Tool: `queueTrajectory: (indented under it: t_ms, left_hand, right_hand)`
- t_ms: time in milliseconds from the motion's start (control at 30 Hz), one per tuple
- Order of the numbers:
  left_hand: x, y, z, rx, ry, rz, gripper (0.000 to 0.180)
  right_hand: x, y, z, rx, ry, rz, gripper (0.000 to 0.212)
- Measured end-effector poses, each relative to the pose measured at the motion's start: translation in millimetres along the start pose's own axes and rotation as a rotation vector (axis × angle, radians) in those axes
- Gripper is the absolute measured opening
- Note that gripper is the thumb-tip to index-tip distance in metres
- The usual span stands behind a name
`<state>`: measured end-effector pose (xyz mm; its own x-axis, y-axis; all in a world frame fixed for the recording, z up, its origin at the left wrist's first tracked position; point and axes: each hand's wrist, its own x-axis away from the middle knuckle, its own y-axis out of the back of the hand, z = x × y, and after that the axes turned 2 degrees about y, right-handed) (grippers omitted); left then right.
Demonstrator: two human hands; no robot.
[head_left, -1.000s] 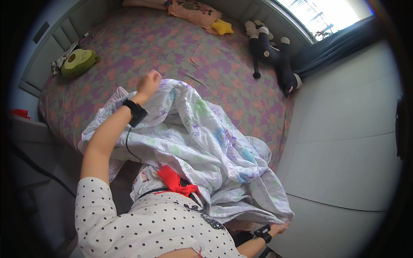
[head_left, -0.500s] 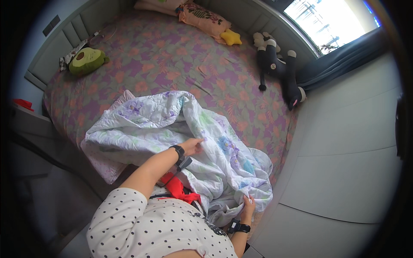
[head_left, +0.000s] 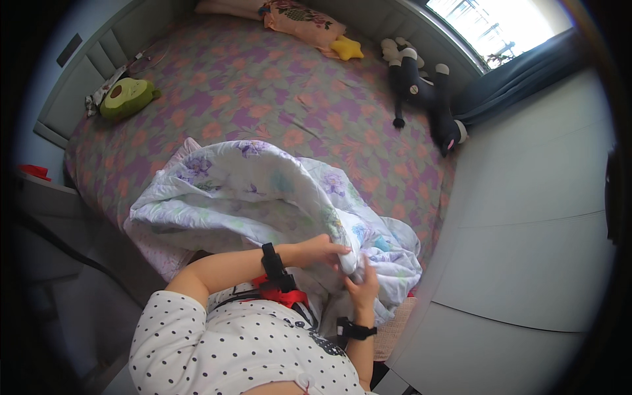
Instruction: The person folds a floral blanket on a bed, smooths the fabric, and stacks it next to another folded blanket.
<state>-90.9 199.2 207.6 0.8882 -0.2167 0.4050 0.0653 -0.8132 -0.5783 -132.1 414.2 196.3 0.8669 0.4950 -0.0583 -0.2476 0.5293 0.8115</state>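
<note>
A thin white quilt (head_left: 217, 220) with purple, blue and green flowers lies bunched over the near part of the bed. My left hand (head_left: 322, 251) reaches across my body and is closed on a fold of the quilt's raised edge. Just to the right and nearer, my right hand (head_left: 363, 288) is beside the same fold, its thumb and fingers spread apart around the hanging tip. Whether its fingertips touch the cloth is hard to see. Dark straps with small devices circle both wrists.
The bed (head_left: 217, 85) has a purple and orange floral sheet. On it lie an avocado plush (head_left: 126, 99), a yellow star cushion (head_left: 347, 48), pink pillows (head_left: 304, 25) and a black-and-white plush (head_left: 415, 82). A pale cabinet (head_left: 520, 230) borders the right side.
My left hand moved right and nearer along the quilt. My right hand rose and came left to meet it, leaving the lower right bunch. The quilt's middle edge now arches smoothly.
</note>
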Motion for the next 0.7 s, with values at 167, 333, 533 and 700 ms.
queueTrajectory:
  t_ms: [167, 333, 533, 700]
  left_hand:
    - [6, 7, 12, 0.31, -0.101, 0.197, 0.022]
    - [9, 35, 26, 0.647, -0.028, -0.019, 0.03]
    - [2, 2, 28, -0.205, 0.179, 0.564, 0.047]
    - [-30, 19, -20, -0.327, 0.09, 0.493, 0.035]
  right_hand:
    - [-15, -4, 8, -0.358, 0.032, 0.181, 0.014]
    - [-6, 21, 7, -0.552, -0.126, 0.317, 0.015]
    - [9, 31, 19, -0.348, 0.002, 0.541, 0.02]
    - [31, 89, 13, -0.285, -0.072, 0.329, 0.043]
